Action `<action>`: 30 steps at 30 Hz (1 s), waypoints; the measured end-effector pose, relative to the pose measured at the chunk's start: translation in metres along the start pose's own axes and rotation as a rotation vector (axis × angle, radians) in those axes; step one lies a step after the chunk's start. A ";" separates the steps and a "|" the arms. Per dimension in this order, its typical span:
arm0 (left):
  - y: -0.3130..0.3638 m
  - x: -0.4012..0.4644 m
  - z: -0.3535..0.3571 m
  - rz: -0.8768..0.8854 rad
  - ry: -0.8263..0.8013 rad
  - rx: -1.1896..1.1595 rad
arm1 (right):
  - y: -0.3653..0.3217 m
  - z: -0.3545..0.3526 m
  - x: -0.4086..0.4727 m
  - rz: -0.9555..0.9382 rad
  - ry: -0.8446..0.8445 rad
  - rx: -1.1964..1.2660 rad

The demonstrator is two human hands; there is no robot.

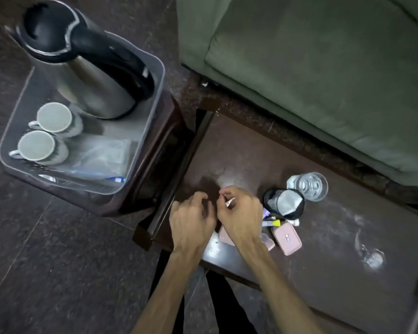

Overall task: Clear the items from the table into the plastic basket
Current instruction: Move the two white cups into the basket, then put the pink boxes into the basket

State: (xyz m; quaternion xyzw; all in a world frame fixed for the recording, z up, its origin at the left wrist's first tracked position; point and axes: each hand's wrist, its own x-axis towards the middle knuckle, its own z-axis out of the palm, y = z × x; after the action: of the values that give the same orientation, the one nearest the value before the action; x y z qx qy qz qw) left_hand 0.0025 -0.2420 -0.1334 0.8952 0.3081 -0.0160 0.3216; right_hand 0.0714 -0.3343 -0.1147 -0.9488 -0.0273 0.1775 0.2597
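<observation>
A dark wooden surface (239, 150) sits low in front of a green sofa (323, 68), on a dark stone floor (46, 261). Its far edge runs just beside the sofa's base; its left edge has a raised rail close to a small dark stand. On that stand, to the left, rests the plastic basket (155, 97), already carrying a steel kettle (87, 68), two white cups (46, 131) and a clear bag (101, 155).

Both hands work near the left end of the surface. The left hand (191, 220) has its fingers curled, grip narrow, holding nothing I can make out. The right hand (241, 213) pinches a small white item (230, 202) between fingertips.

Just right of the hands lies a cluster: a black mesh cup (284, 203), a glass of water (309, 186), a pink case (286, 238) and small tubes. Right of that the surface lies open, dusty and smeared.
</observation>
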 end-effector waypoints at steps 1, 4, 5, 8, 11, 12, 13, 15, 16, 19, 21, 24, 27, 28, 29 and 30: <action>0.002 -0.007 0.011 -0.019 -0.086 0.015 | 0.015 -0.004 -0.006 0.055 -0.002 -0.010; 0.003 -0.029 0.040 -0.105 -0.277 0.027 | 0.058 -0.014 -0.025 0.264 0.015 -0.054; 0.003 -0.035 0.048 -0.140 -0.306 0.020 | 0.071 -0.017 -0.031 0.342 0.025 -0.061; 0.004 -0.052 0.069 -0.239 -0.338 0.013 | 0.106 -0.026 -0.050 0.550 0.080 -0.055; 0.006 -0.062 0.084 -0.315 -0.332 -0.008 | 0.133 -0.033 -0.066 0.667 0.153 -0.032; 0.007 -0.064 0.088 -0.326 -0.327 -0.014 | 0.140 -0.033 -0.070 0.700 0.162 -0.020; 0.008 -0.065 0.091 -0.331 -0.317 -0.020 | 0.144 -0.032 -0.074 0.730 0.154 -0.009; 0.009 -0.066 0.095 -0.322 -0.299 -0.024 | 0.149 -0.026 -0.079 0.793 0.098 0.016; 0.010 -0.066 0.096 -0.313 -0.294 -0.024 | 0.151 -0.024 -0.081 0.823 0.067 0.049; 0.008 -0.066 0.096 -0.295 -0.280 -0.026 | 0.156 -0.016 -0.081 0.893 0.027 0.239; 0.005 -0.065 0.094 -0.276 -0.283 -0.026 | 0.156 -0.013 -0.079 0.913 0.021 0.327; 0.001 -0.063 0.087 -0.262 -0.276 -0.030 | 0.153 -0.010 -0.077 0.879 0.004 0.371; -0.005 -0.061 0.080 -0.264 -0.268 -0.046 | 0.148 -0.012 -0.077 0.782 -0.037 0.299; -0.007 -0.061 0.077 -0.262 -0.272 -0.051 | 0.146 -0.013 -0.077 0.721 -0.060 0.231; -0.010 -0.061 0.075 -0.262 -0.278 -0.054 | 0.144 -0.013 -0.078 0.635 -0.096 0.131; -0.013 -0.061 0.074 -0.266 -0.284 -0.055 | 0.143 -0.012 -0.078 0.544 -0.144 0.009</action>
State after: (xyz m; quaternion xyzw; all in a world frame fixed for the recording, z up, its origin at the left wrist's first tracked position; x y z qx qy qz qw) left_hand -0.0413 -0.3104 -0.1851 0.8264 0.3754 -0.1758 0.3812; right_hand -0.0032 -0.4749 -0.1513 -0.9051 0.2108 0.3076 0.2043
